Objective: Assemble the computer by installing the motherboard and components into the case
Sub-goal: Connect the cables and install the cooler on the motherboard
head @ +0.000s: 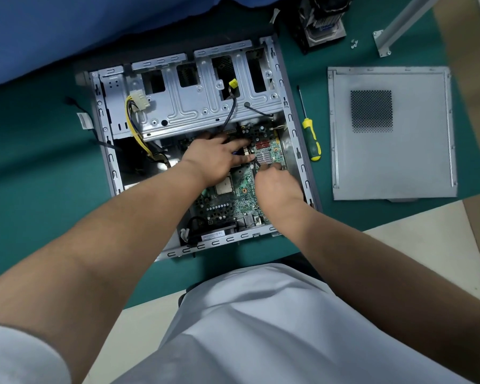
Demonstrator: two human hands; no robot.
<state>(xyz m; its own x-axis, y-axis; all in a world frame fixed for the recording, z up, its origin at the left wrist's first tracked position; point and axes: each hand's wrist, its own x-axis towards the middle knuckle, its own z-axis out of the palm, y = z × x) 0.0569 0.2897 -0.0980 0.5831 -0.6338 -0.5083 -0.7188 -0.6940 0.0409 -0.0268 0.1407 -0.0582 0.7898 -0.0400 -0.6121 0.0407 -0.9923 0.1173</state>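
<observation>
White cloth of the person's garment (261,328) filled the near foreground, with both bare forearms reaching forward from it into the open computer case (106,128), which lay on its side on a green mat (39,162).

At the left inside the case, a bundle of yellow and black power cables (135,117) with a white connector hung beside the metal drive cage (205,101). The left hand (216,159) lay palm down over the upper part of the green motherboard (233,200), which sat in the lower right part of the case. Its fingers were stretched forward and loosely spread toward the drive cage edge, resting among thin dark wires; whether they held any of them could not be told. Just right of it, the right hand (277,184) had its fingers curled downward, fingertips pinched together close to a small finned heatsink (263,157) on the board, apparently on a thin dark wire, though the grip itself was hidden.

Outside the case to the right, a yellow-and-green-handled screwdriver (311,137) lay on the mat. Further right lay the grey side panel (391,151) with its perforated vent. Beyond it, near the mat's far edge, sat a few small screws (354,43).
</observation>
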